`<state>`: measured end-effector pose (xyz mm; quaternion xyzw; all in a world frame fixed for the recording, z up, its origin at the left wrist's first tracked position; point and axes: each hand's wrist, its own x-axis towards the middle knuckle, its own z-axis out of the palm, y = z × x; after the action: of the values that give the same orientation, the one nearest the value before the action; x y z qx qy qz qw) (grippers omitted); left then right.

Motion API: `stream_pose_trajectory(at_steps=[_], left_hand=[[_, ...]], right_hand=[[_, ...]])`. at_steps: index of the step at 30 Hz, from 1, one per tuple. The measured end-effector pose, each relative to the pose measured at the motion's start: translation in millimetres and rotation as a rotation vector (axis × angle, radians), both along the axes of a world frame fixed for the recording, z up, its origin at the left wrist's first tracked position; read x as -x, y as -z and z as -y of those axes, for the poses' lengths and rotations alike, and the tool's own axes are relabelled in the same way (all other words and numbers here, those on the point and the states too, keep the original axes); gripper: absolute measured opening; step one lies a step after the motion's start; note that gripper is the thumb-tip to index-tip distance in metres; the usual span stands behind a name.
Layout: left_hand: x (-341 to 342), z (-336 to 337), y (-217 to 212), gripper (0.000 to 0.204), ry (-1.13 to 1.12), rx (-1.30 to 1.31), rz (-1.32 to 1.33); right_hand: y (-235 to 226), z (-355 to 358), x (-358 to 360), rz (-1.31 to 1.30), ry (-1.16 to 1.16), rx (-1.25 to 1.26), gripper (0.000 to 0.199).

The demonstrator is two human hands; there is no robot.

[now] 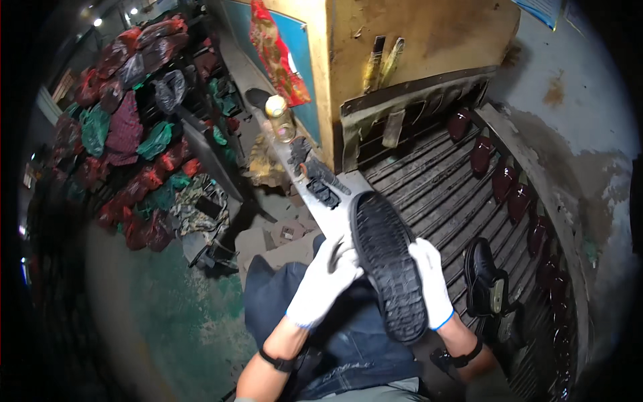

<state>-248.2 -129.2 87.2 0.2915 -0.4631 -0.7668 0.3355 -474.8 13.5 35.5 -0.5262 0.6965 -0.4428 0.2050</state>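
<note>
Holding a black shoe [388, 264] sole-up between two white-gloved hands, above the lap and just left of the slatted conveyor [429, 187]. Left hand [326, 278] cupped against the shoe's left edge near the toe end, fingers closed onto it. Right hand [431, 281] wrapped along the right edge, fingers shut against the side of the sole. Tread pattern facing up, toe pointing away toward the yellow machine housing [415, 40]. Black wristbands on both forearms.

On the conveyor, just right of the right hand: a second black shoe [483, 275], upright, apart from the held one. Along the far rail: a row of dark red shoe lasts [506, 181], spaced one after another. On the narrow grey ledge [338, 214] ahead of the hands: a pair of dark gloves [311, 167] and a glass jar [280, 117] with a pale lid. Off to the left: a heap of red, green and black plastic bags [127, 127], piled on the floor.
</note>
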Motion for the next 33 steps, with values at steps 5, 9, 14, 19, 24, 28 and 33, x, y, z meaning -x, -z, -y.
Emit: stream_pose_trajectory(at_steps=[5,9,14,19,24,28,33], left_hand=[[-27.1,-16.2,-14.0,0.027,-0.302,-0.042,0.034],[-105.1,-46.9,-5.7,0.029,-0.363,-0.124,-0.056],[-151.3,-87.8,61.1,0.076,-0.241,-0.156,-0.146],[-163.9,-80.9,56.9,0.076,-0.083,-0.171,-0.275],[-155.5,-59.1,40.1,0.05,-0.131,-0.007,-0.299],[-148.2,-5.3,-25.2,0.059,-0.168,0.576,-0.181],[-140.6,-17.9,26.9,0.086,-0.017,-0.107,-0.536]], right_hand=[[-20.2,-48.1,-44.9,0.172,-0.136,0.003,0.104],[-19.9,-54.4,-29.9,0.861,-0.132,0.01,0.126],[-74.9,-61.3,-64.6,1.458,-0.342,0.146,0.124],[-38.5,-55.1,-107.0,1.796,-0.537,-0.032,0.124],[-18.8,-74.0,-118.0,1.477,-0.255,-0.075,0.103],[-71.8,-70.2,-136.6,0.652,-0.326,-0.001,0.127],[-53.2,-82.2,-152.0,0.324,-0.378,0.102,0.131]])
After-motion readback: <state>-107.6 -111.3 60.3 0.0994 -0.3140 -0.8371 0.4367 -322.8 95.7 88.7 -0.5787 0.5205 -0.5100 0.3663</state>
